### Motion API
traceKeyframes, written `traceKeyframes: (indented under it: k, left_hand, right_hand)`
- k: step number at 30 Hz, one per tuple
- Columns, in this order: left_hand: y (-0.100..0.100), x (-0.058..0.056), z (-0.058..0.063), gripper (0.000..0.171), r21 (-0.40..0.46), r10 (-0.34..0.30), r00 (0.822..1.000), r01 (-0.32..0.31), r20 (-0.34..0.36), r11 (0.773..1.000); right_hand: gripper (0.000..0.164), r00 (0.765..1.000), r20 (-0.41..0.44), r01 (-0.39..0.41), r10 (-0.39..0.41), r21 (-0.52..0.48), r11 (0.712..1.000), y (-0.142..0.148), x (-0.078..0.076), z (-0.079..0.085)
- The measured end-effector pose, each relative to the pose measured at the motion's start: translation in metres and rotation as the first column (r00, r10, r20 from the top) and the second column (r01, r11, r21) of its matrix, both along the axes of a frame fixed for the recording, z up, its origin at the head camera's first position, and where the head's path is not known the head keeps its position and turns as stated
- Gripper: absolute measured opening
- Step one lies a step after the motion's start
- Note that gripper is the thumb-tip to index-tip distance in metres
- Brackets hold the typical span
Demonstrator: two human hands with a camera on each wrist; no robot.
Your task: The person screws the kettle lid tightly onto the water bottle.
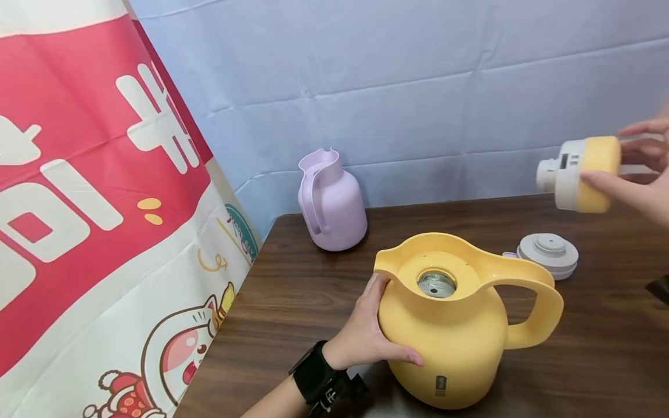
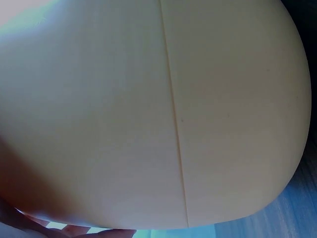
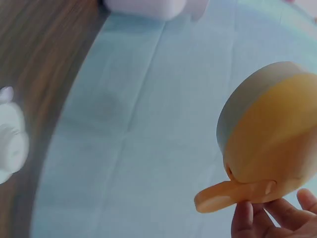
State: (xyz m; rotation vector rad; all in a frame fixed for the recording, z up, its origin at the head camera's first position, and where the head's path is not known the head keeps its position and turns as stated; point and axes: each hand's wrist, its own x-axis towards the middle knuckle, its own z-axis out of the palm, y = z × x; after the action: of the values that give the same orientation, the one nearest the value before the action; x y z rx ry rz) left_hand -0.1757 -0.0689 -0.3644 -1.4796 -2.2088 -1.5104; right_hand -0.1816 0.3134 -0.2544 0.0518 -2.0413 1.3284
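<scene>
When we checked the head view, the yellow pot (image 1: 444, 342) stood upright on the dark table (image 1: 292, 290), with its mouth (image 1: 436, 284) uncovered. We saw the left hand (image 1: 371, 325) curled round the pot's left side, thumb on the front, fingers going round behind. Well off to the right, the right hand (image 1: 655, 188) had the yellow-and-white lid (image 1: 598, 174) pinched between thumb and fingers, tipped sideways in mid-air with its white plug (image 1: 546, 176) pointing left. So as far as we could judge, the uncovering part was done and the lid was yet to rest anywhere; whether it belonged back on or off to the side, we couldn't tell. We also spotted a white lid (image 1: 549, 252) lying just beyond the handle (image 1: 553, 307), and a lavender pot (image 1: 340, 209) farther back.

From the left wrist we basically got a wall of pot, seam and all, plus some cropped fingers at the bottom left.

Over on the right wrist, we saw fingertips pinching the lid's edge near its tab (image 3: 215, 197). The white lid showed up at the left, pretty blurry.
</scene>
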Motion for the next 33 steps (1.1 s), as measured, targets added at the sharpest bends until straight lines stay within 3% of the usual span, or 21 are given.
traceKeyframes:
  k: [4,7,10,11,12,15,17,18,24,30,33]
  left_hand:
    - [-0.001,-0.001,-0.002,0.108,-0.003,0.015,1.000,-0.015,-0.019,1.000]
    - [-0.001,0.002,0.004,0.106,0.008,0.016,1.000,-0.016,-0.024,1.000]
    - [-0.002,0.009,0.016,0.097,0.023,0.007,1.000,-0.006,-0.023,1.000]
    - [-0.002,0.011,0.020,0.094,0.026,0.006,1.000,-0.006,-0.022,1.000]
    - [-0.002,0.014,0.024,0.094,0.026,0.008,1.000,-0.007,-0.024,1.000]
    - [-0.003,0.016,0.027,0.094,0.025,0.009,1.000,-0.008,-0.025,1.000]
    - [-0.003,0.013,0.022,0.095,0.024,0.012,1.000,-0.011,-0.026,1.000]
    - [-0.003,0.011,0.018,0.096,0.022,0.013,1.000,-0.012,-0.027,1.000]
    - [0.000,0.002,-0.001,0.100,-0.006,0.015,1.000,-0.016,-0.016,1.000]
    - [0.000,0.001,-0.001,0.097,-0.015,0.038,0.999,-0.038,-0.020,0.999]
    - [0.000,0.001,0.000,0.097,-0.019,0.036,0.999,-0.036,-0.013,0.999]
  right_hand:
    - [0.061,0.990,-0.051,-0.119,0.128,0.150,0.981,-0.027,0.006,0.025]
    - [0.062,0.983,-0.081,-0.129,0.165,0.336,0.933,-0.040,0.007,0.036]
    - [0.074,0.985,-0.073,-0.098,0.157,0.516,0.851,-0.033,-0.007,0.031]
    - [0.079,0.979,-0.097,-0.085,0.179,0.605,0.792,-0.025,-0.017,0.025]
    - [0.084,0.978,-0.081,-0.096,0.191,0.641,0.762,-0.023,-0.022,0.022]
    - [0.090,0.963,-0.048,-0.149,0.266,0.726,0.671,-0.038,-0.018,0.026]
    - [0.083,0.947,-0.030,-0.186,0.319,0.761,0.622,-0.061,-0.003,0.038]
    - [0.079,0.948,0.006,-0.218,0.318,0.741,0.635,-0.078,0.011,0.048]
    - [0.059,0.919,0.025,-0.254,0.394,0.801,0.541,-0.136,0.048,0.076]
    - [0.047,0.883,0.090,-0.318,0.461,0.835,0.448,-0.158,0.048,0.077]
    - [0.046,0.884,0.115,-0.324,0.453,0.849,0.417,-0.160,0.044,0.072]
